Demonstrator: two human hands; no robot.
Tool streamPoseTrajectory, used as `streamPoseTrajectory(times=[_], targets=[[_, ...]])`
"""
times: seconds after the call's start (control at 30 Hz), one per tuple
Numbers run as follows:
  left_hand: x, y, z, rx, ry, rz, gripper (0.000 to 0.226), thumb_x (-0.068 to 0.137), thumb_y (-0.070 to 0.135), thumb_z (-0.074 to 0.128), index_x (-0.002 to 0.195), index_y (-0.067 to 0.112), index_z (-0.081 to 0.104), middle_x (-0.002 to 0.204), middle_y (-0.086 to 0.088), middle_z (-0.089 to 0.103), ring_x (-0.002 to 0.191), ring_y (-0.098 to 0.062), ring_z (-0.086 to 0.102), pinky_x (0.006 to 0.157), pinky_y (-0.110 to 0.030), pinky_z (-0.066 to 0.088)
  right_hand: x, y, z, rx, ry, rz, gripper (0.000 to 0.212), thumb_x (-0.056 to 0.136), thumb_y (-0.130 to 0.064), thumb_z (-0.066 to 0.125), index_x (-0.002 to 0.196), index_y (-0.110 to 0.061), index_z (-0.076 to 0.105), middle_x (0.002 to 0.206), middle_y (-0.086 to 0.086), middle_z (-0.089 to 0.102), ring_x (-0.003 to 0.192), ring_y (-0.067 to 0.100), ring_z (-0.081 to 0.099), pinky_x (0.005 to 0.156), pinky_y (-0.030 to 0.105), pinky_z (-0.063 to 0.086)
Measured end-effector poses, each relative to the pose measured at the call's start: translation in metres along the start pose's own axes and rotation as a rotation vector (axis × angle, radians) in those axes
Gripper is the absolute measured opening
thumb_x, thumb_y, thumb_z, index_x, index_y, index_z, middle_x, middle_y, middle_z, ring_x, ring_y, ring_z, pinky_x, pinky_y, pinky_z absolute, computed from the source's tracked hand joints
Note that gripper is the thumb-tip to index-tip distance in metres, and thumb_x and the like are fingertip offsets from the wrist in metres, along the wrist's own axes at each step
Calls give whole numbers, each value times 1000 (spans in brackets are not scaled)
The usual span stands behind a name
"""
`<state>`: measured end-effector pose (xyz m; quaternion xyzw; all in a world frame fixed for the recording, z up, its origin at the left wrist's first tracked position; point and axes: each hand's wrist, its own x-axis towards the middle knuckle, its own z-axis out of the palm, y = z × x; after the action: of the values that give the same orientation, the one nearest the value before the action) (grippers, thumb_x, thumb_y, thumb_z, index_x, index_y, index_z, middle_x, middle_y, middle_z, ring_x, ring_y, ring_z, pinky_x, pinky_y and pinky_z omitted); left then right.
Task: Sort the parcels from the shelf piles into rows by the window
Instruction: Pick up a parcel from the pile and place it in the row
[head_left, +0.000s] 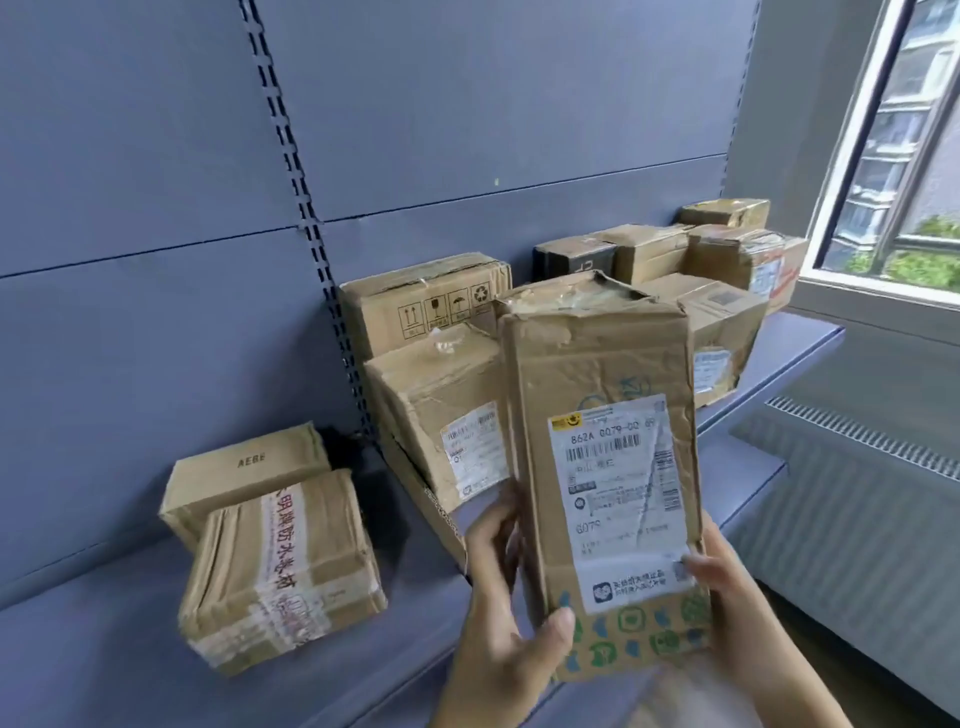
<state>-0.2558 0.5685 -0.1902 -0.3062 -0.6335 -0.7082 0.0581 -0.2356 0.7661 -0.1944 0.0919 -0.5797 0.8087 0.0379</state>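
Both hands (613, 623) grip labelled parcel (597, 415).

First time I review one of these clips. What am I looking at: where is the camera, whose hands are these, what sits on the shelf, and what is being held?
There is no machine here: one camera is worn on a person's head and looks forward and down, so the single picture shows their own two bare hands. The left hand and right hand grip a tall, dented brown cardboard parcel by its lower end, its white shipping label facing the camera. Behind it runs a blue-grey shelf. At its left lie a plain brown box and a tape-wrapped brown box with red characters. Further right, more worn cardboard boxes are lined up towards the window.
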Motion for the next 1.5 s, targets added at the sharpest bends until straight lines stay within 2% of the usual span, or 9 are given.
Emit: streamPoseTrajectory(times=[0.17, 0.27, 0.47, 0.63, 0.9, 1.07, 1.23, 1.37, 1.5], targets=[[7, -16, -4, 192, 158, -32, 78, 80, 12, 54, 140, 30, 7, 149, 14, 32, 138, -11, 33, 107, -18, 32, 49, 14, -9, -205, -167, 16, 68, 71, -18, 58, 136, -36, 48, 136, -2, 58, 125, 17, 55, 90, 22, 51], [12, -27, -7, 284, 266, -50, 84, 78, -3, 53, 137, 39, 9, 140, 25, 40, 133, -5, 39, 101, -14, 37, 76, 23, -6, -246, -298, 37, 77, 74, -22, 57, 148, -25, 33, 147, -4, 47, 135, 14, 44, 104, 29, 44], [20, -46, 0, 511, 422, -148, 94, 75, 3, 55, 130, 61, 7, 142, 14, 42, 128, 2, 43, 89, -4, 39, 108, 44, -18, -270, -426, 97, 64, 87, -6, 49, 146, -22, 33, 141, -7, 53, 130, 10, 49, 95, 18, 45], [22, -59, -6, 598, 472, -199, 91, 74, 16, 58, 130, 63, 4, 145, 8, 39, 129, 2, 41, 93, -1, 32, 122, 47, -24, -270, -497, 102, 67, 89, -16, 58, 149, -19, 29, 145, -3, 50, 133, 15, 46, 103, 27, 44], [25, -67, -8, 657, 476, -192, 87, 72, 25, 55, 130, 62, 3, 143, 33, 26, 128, 11, 37, 90, -1, 34, 129, 47, -27, -304, -564, 79, 75, 89, -16, 56, 153, -19, 17, 152, -2, 40, 138, 10, 39, 113, 33, 34], [20, -67, -1, 592, 518, -167, 88, 70, 21, 59, 134, 57, 11, 145, 25, 31, 135, -1, 35, 99, -7, 32, 117, 53, -29, -315, -464, 20, 66, 94, -20, 59, 151, -24, 26, 154, -3, 36, 141, 13, 35, 116, 47, 29], [22, -59, 5, 590, 523, -160, 87, 71, 17, 58, 133, 58, 13, 144, 22, 33, 136, -4, 34, 102, -10, 33, 105, 56, -24, -376, -347, -63, 64, 93, -18, 59, 149, -28, 30, 148, -7, 44, 138, 9, 39, 114, 47, 32], [17, -55, 11, 657, 555, -137, 88, 74, 27, 60, 137, 50, 2, 156, -1, 13, 146, -14, 15, 117, -30, 23, 93, 56, -19, -471, -215, -234, 68, 89, -24, 61, 146, -35, 27, 152, -13, 35, 141, 4, 31, 117, 39, 29], [9, -52, 16, 738, 688, -30, 84, 79, 40, 56, 142, 31, 2, 157, -7, -8, 148, -25, -3, 118, -39, 8, 76, 61, -8, -605, -21, -572, 65, 89, -15, 61, 146, -23, 30, 147, -4, 32, 143, 9, 25, 115, 19, 24]])
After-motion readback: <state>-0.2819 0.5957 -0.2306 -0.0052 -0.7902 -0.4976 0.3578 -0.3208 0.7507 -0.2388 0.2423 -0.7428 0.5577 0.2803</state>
